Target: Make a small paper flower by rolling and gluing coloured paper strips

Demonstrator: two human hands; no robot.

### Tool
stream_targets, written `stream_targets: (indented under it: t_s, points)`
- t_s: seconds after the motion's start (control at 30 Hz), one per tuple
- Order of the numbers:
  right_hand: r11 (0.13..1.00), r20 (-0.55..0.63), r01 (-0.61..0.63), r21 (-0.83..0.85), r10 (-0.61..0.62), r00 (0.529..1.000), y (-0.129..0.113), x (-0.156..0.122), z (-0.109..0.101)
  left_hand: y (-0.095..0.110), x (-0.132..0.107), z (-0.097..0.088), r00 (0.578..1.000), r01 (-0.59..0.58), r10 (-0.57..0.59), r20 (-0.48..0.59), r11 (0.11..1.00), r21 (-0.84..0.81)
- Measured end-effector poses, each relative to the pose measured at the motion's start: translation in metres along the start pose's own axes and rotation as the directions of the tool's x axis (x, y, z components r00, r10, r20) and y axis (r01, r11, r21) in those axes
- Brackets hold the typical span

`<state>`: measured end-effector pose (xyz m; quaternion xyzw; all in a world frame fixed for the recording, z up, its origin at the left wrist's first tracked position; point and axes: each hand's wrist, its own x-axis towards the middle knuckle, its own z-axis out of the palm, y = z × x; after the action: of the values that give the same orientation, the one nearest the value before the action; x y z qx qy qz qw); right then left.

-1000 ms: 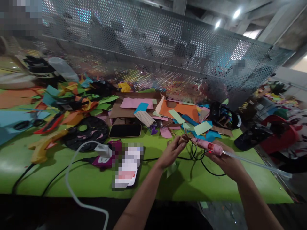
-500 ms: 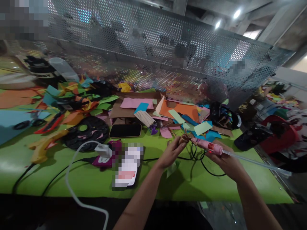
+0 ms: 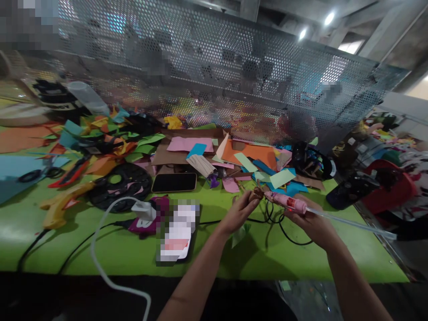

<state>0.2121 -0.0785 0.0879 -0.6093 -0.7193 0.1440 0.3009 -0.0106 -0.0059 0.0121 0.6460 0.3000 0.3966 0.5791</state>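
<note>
In my right hand is a pink hot glue gun, held by the grip with a red light showing on its side. A long clear glue stick juts from its back end. My left hand is closed on a small brown piece, pinched at the fingertips; its kind is too small to make out. The gun's nozzle points left and is at or very near the brown piece; I cannot tell whether they touch. Below my left hand a pale green leaf-like scrap shows.
A black-screened phone and a lit phone lie left of my hands. A purple power strip, a yellow glue gun and a black round tray are farther left. Paper scraps line the back before a perforated metal screen.
The pink glue gun and my right hand have shifted slightly left, bringing the nozzle closer to the brown piece. My left hand has stayed nearly in place.
</note>
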Motion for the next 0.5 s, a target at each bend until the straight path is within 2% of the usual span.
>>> stream_targets:
  t_s: [0.5]
  points:
    - [0.998,-0.006,0.026,0.063,-0.025,1.0,-0.0011,0.0046,0.0028,0.0011,-0.0001,0.001,1.0,0.019,-0.019,0.009,1.0,-0.006]
